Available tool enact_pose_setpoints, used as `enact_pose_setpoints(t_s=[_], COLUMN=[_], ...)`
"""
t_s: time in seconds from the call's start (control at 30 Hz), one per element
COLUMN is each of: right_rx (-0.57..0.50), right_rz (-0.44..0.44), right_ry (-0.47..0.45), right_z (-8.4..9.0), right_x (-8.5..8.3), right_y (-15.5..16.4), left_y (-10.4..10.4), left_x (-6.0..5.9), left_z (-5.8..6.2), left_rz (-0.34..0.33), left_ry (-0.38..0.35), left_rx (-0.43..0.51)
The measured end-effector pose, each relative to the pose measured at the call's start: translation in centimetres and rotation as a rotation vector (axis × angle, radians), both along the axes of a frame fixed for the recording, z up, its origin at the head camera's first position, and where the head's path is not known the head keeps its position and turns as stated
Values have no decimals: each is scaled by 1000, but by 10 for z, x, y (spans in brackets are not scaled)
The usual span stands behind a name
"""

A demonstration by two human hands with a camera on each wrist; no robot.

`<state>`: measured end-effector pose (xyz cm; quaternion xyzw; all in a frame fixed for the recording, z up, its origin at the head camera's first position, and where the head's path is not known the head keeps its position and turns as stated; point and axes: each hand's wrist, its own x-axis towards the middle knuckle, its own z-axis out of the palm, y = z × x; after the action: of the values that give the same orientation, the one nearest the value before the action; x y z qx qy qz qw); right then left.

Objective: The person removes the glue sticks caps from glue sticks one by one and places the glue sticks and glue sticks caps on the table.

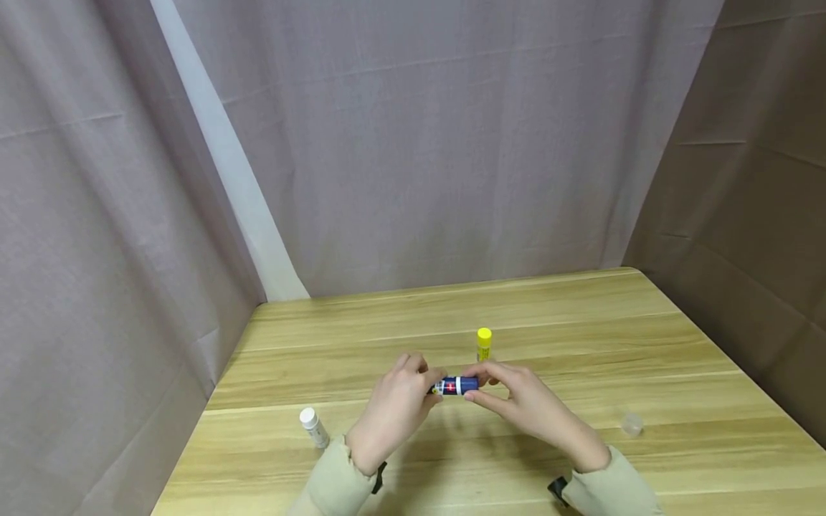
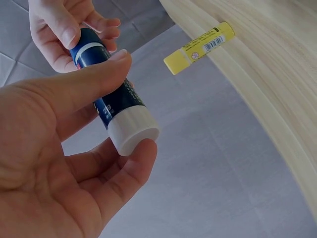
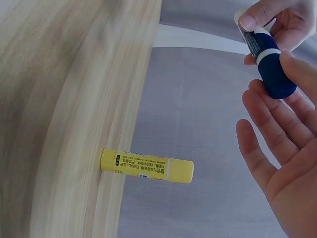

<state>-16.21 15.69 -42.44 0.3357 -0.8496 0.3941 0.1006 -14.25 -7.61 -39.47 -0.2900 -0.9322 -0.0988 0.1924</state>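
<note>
Both hands hold a dark blue glue stick [image 1: 454, 385] sideways above the table. My left hand [image 1: 396, 401] grips its body near the white base [image 2: 132, 128], thumb on one side and a fingertip against the base in the left wrist view. My right hand [image 1: 525, 401] pinches the blue cap [image 3: 275, 77] at the other end between thumb and fingers. The cap sits on the stick, with a white band beside it. Just behind the right hand, a yellow glue stick [image 1: 484, 344] stands upright on the table.
A white glue stick [image 1: 315, 428] stands to the left of the left forearm. A small translucent cap-like piece [image 1: 632, 424] lies to the right of the right hand. The wooden table [image 1: 361, 322] ends at grey curtains [image 1: 452, 158] behind.
</note>
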Motion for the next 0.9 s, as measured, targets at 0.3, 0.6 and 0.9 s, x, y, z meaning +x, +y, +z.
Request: enact_pose_setpoints(t_s=[0.3, 0.6, 0.9], right_rx=[-1, 2, -2], right_rz=[9, 3, -22], right_ry=[50, 49, 6], right_z=[-1, -2, -2], right_x=[0, 0, 1], right_y=[1, 2, 1], left_y=[0, 0, 0], left_x=[0, 0, 0], left_z=[1, 2, 3], left_rz=[0, 0, 7], left_ry=[6, -1, -16], left_rx=[-9, -9, -9])
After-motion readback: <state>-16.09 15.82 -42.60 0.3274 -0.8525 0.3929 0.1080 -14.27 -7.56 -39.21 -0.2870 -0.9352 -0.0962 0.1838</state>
